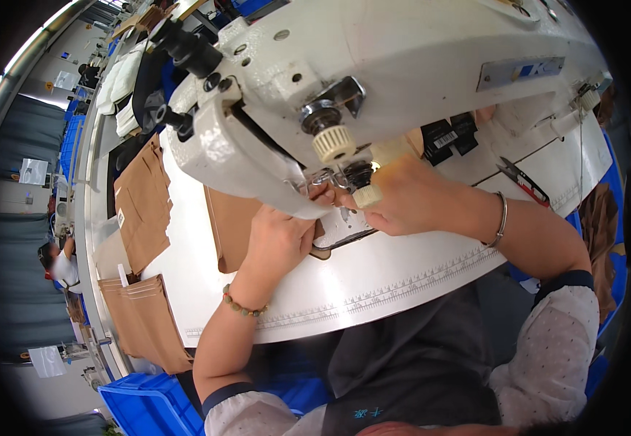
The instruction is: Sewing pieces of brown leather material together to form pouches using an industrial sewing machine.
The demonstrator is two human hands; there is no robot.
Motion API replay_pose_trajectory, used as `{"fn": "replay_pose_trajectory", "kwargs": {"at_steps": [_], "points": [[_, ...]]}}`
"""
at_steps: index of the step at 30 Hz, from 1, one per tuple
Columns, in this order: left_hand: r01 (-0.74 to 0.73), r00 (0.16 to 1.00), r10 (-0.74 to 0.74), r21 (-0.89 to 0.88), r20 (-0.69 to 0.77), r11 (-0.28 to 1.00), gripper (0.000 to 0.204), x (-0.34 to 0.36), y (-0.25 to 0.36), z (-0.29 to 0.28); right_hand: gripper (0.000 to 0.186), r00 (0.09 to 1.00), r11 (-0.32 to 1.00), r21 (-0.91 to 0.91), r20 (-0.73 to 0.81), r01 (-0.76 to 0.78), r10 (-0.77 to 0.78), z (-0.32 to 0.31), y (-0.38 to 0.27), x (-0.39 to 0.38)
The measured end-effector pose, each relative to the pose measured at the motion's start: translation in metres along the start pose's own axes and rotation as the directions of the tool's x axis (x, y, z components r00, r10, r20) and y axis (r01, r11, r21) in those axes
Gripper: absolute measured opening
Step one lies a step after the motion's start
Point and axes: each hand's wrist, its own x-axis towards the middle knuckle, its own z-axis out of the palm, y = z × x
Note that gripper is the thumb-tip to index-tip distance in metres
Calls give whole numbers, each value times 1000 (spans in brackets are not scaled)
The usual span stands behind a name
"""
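A white sewing machine (pixel 410 65) stands over the table, its head partly hiding my fingertips. My left hand (pixel 275 236), a beaded bracelet at its wrist, is closed at the left of the needle area, pressing on a brown fabric piece (pixel 229 227) that runs under it. From the right, my right hand (pixel 413 196), with a metal bangle, reaches in beneath the dials, its thumb and fingers pinched together. Both hands' fingertips nearly meet by the needle. Whatever the right fingers pinch is hidden.
Red-and-black thread snips (pixel 524 182) and black labels (pixel 450 138) lie to the right. Stacked brown fabric pieces (pixel 144 203) and a folded brown pile (pixel 147 320) lie left. A blue crate (pixel 152 403) stands below left. A ruler strip (pixel 373 289) follows the table's near edge.
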Motion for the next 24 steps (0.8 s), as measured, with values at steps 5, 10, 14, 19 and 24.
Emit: {"fn": "replay_pose_trajectory", "kwargs": {"at_steps": [5,10,14,19,24], "points": [[97,992,-103,82,68,992,24,6,-9,-1,14,996,999,-35,-83,-23,20,5,3,1],[151,989,-150,46,-19,988,14,11,-20,5,15,995,999,-26,-95,-35,32,8,4,-1],[161,987,-162,123,-6,979,10,5,-27,8,11,997,997,-65,-73,35,-40,10,5,-1],[222,974,-226,112,16,968,10,7,-23,6,21,994,998,-59,-110,21,-28,16,6,-1],[264,964,-266,87,10,961,10,7,-22,7,11,998,996,-85,-62,-13,7,11,3,-1]]}}
